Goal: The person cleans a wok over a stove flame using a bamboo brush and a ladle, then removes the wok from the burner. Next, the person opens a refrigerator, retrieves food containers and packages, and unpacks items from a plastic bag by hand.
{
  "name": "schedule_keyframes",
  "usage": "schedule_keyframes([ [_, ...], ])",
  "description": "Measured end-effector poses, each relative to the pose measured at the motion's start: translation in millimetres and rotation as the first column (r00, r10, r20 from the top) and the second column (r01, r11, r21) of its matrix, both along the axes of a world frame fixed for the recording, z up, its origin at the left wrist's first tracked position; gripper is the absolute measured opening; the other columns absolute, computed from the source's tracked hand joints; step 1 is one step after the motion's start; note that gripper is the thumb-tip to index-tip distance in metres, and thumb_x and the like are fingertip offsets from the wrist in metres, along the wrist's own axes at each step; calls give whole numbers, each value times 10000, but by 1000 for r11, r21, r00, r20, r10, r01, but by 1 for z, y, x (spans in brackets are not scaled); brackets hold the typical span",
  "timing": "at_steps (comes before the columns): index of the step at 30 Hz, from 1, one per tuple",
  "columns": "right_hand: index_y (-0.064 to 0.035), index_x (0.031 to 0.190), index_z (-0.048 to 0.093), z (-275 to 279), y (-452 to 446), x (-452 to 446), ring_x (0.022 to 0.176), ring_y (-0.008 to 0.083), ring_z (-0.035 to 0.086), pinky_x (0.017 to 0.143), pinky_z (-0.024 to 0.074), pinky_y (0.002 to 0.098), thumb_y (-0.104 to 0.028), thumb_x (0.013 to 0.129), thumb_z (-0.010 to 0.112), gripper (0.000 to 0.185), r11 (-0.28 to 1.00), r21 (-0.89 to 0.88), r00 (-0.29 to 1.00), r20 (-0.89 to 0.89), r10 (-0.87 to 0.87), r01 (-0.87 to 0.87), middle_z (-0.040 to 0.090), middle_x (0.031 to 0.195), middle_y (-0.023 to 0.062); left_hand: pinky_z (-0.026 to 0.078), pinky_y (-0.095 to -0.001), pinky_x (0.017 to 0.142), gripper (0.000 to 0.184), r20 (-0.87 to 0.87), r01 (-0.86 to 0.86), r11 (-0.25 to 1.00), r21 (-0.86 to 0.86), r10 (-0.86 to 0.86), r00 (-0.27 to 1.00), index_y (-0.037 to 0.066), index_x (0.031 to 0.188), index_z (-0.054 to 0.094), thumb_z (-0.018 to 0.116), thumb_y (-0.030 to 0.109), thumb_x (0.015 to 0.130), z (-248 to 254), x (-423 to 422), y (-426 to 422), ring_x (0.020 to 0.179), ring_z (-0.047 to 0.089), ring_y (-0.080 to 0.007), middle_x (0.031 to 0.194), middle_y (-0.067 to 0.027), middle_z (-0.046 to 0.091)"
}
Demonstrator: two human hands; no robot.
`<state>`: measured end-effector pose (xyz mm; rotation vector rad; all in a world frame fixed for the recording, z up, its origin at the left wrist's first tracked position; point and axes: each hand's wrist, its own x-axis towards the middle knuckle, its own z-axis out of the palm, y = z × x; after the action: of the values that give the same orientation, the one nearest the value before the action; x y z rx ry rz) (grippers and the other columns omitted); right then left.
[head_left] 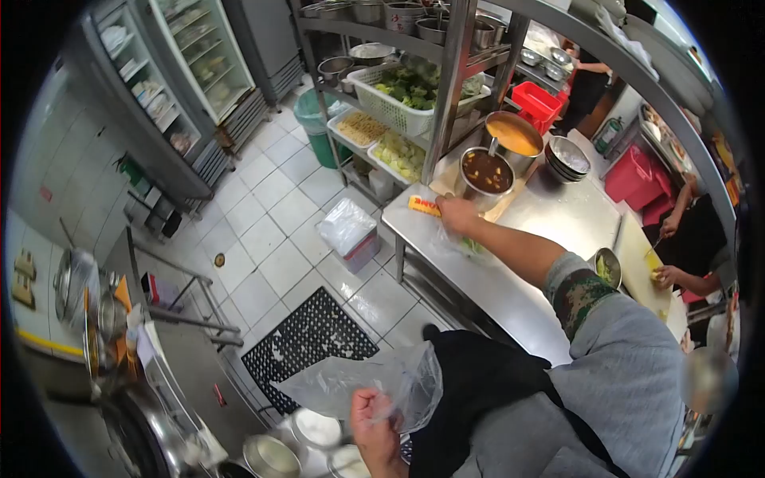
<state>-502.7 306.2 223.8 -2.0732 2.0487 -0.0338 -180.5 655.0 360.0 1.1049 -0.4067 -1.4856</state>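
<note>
My left hand (374, 418), at the bottom of the view, is closed on a clear plastic bag (362, 382), which hangs spread out and loose. My right hand (458, 213) reaches to the far left corner of the steel table (550, 227). Its fingers are closed on the end of a yellow packet with red lettering (424, 205). Under that wrist lies clear plastic (450, 239) with something green showing at its edge (472, 246). Just beyond the hand stands a pot of dark brown sauce (488, 171), beside a pot of orange liquid (514, 134).
A shelf rack holds a basket of green vegetables (410, 89) and trays. Stacked bowls (567, 155) and a small metal bowl (607, 267) stand on the table. Opposite, another person's hands (668, 276) work at a cutting board (644, 271). A lidded tub (348, 231) sits on the floor.
</note>
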Motion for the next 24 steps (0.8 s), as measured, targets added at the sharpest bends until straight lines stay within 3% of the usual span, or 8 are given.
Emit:
schedule_keyframes([
  [4, -17, 1122, 578, 20, -8, 17, 1056, 379, 608, 902, 498, 460, -167, 786, 594, 368, 998, 57, 1000, -16, 15, -14, 561, 1192, 241, 293, -199, 418, 108, 34, -19, 995, 94, 16, 999, 89, 984, 493, 589, 86, 935, -19, 26, -94, 479, 377, -41, 677, 37, 468],
  [8, 0, 1169, 534, 41, -35, 32, 1016, 383, 622, 871, 503, 469, -144, 801, 573, 397, 971, 209, 993, 63, 103, -114, 590, 1114, 257, 266, -193, 416, 79, 104, 36, 990, 138, -50, 993, 115, 954, 518, 597, 121, 945, -44, 39, -203, 480, 345, -19, 662, 65, 428],
  [11, 0, 1220, 486, 74, -60, 45, 973, 380, 632, 839, 497, 480, -179, 826, 578, 443, 960, 260, 979, 197, 48, -100, 611, 1044, 259, 239, -196, 418, 70, 202, 48, 983, 177, -84, 976, 132, 933, 542, 602, 159, 958, -78, 55, -268, 491, 335, -10, 665, 77, 420],
  [14, -19, 1163, 456, 113, -75, 69, 793, 247, 634, 703, 506, 382, -172, 874, 585, 351, 925, 282, 831, 552, 61, -255, 597, 915, 146, 250, -201, 442, 78, 351, -36, 987, 156, -21, 936, 110, 958, 546, 595, 171, 967, -106, 66, -328, 535, 359, -15, 668, 70, 427],
  [17, -25, 1170, 469, 120, -78, 106, 802, 206, 639, 693, 523, 359, -221, 897, 542, 344, 700, 493, 572, 807, -146, -516, 611, 911, 107, 295, -216, 489, 117, 534, -51, 998, 33, 25, 845, 71, 981, 541, 615, 158, 954, -117, 73, -385, 573, 381, -39, 660, 58, 423],
  [19, -42, 1166, 496, 130, -83, 152, 736, 122, 595, 644, 508, 270, -195, 900, 542, 309, 546, 644, 515, 762, -393, -536, 582, 886, 43, 317, -226, 516, 142, 629, 5, 998, -60, 34, 777, 50, 991, 537, 634, 138, 937, -109, 73, -415, 587, 389, -56, 657, 48, 423],
  [21, -58, 1204, 527, 100, -99, 191, 742, 113, 588, 631, 501, 233, -193, 892, 556, 341, 434, 753, 476, 653, -589, -495, 580, 890, 40, 339, -237, 541, 165, 699, 101, 988, -114, 8, 715, 34, 997, 533, 654, 114, 918, -85, 74, -434, 594, 399, -74, 657, 39, 428],
  [24, -62, 1213, 551, 51, -136, 242, 786, 106, 600, 610, 495, 225, -201, 921, 573, 324, 389, 789, 317, 566, -761, -475, 599, 945, 30, 367, -252, 533, 212, 767, 307, 940, -150, -86, 636, 26, 1020, 538, 679, 115, 889, -71, 87, -448, 602, 437, -81, 668, 10, 474],
])
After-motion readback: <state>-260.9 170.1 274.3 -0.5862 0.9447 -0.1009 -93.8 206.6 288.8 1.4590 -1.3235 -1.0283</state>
